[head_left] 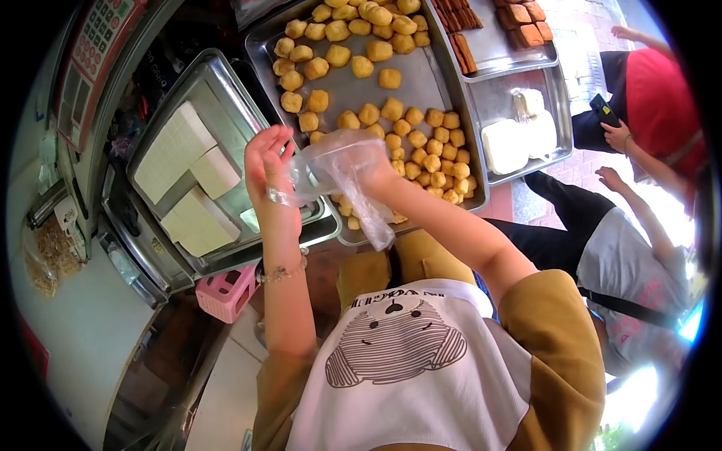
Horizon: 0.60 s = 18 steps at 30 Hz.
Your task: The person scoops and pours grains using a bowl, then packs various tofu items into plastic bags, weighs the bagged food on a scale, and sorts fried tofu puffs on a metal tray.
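A clear plastic bag (335,156) is stretched between my two hands above the tray of food. My left hand (268,158) is raised at the bag's left side, palm turned inward, its fingers loosely bent and apart. Some shiny plastic lies against the base of this hand, near the wrist. My right hand (374,174) is at the bag's other side, its fingers mostly covered by the crumpled film, and a loose end of the bag hangs below it. Under both hands, a metal tray (361,79) holds many golden fried tofu cubes (432,161).
To the left, a metal tray (218,75) holds white tofu blocks (197,218). Further right are brown slabs (519,34) and white bagged blocks (505,146) in trays. A pink basket (226,293) is below. A keypad scale (98,45) stands upper left. Two people stand at right, one holding a phone (604,110).
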Tool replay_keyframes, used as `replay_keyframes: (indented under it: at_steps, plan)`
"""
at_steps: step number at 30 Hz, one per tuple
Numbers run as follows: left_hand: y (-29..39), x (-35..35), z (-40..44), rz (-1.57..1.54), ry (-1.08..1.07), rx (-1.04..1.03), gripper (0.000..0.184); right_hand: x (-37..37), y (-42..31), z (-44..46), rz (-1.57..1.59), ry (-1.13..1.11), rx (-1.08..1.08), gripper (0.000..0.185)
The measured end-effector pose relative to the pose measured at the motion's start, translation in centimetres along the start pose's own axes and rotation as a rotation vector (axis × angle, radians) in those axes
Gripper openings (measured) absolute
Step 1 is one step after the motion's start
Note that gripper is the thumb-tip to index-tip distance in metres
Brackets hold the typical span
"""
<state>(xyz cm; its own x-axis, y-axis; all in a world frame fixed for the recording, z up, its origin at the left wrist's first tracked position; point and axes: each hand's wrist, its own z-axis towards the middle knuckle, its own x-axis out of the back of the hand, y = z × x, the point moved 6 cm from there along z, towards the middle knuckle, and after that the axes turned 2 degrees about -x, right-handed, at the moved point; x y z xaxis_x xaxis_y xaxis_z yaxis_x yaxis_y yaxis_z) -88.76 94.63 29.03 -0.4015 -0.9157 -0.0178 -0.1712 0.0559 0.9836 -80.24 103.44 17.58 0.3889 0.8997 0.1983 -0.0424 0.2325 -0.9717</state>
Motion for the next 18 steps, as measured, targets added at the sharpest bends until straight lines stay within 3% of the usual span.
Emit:
replay_keyframes:
  at_steps: [1, 2, 4, 5, 6, 7, 9, 11, 13, 18]
  plan:
    - [-0.3, 0.4, -0.4, 0.040, 0.051, 0.054, 0.050, 1.1, 0.5, 0.0, 0.111, 0.044, -0.011, 0.015]
    - [-0.8, 1.0, -1.0, 0.081, 0.102, 0.108, 0.046, 1.8, 1.3, -0.1, 0.011, 0.023, -0.106, 0.014]
    - [-1.1, 0.6, -1.3, 0.061, 0.157, 0.222, 0.038, 4.1, -1.0, 1.2, -0.080, 0.019, -0.043, 0.014]
    - [-2.3, 0.2, -1.5, -0.127, 0.146, 0.323, 0.038, 5.3, -2.2, 1.5, -0.126, 0.018, -0.011, 0.014]
    - [-4.0, -0.1, -1.9, -0.316, 0.131, 0.422, 0.037, 5.3, -2.3, 0.5, -0.543, -0.225, -0.009, 0.022]
    - [-4.9, -0.9, -2.1, -0.505, 0.114, 0.520, 0.037, 6.1, -3.8, 0.7, -0.573, -0.196, 0.082, 0.024]
    - [-5.8, -2.1, -2.7, -0.571, 0.316, 0.595, 0.037, 7.8, -6.8, 1.4, -0.631, -0.137, 0.268, 0.029]
    - [-7.6, -2.7, -3.5, -0.765, 0.319, 0.703, 0.037, 10.5, -8.6, 1.1, -0.563, -0.101, 0.169, 0.031]
    - [-9.0, -2.8, -3.7, -0.910, 0.236, 0.666, 0.034, 13.9, -10.3, 0.3, -0.460, 0.007, 0.031, 0.032]
    - [-9.4, -2.4, -5.3, -0.658, 0.291, 0.605, 0.025, 18.7, -10.6, 1.1, -0.265, 0.407, -0.410, 0.036]
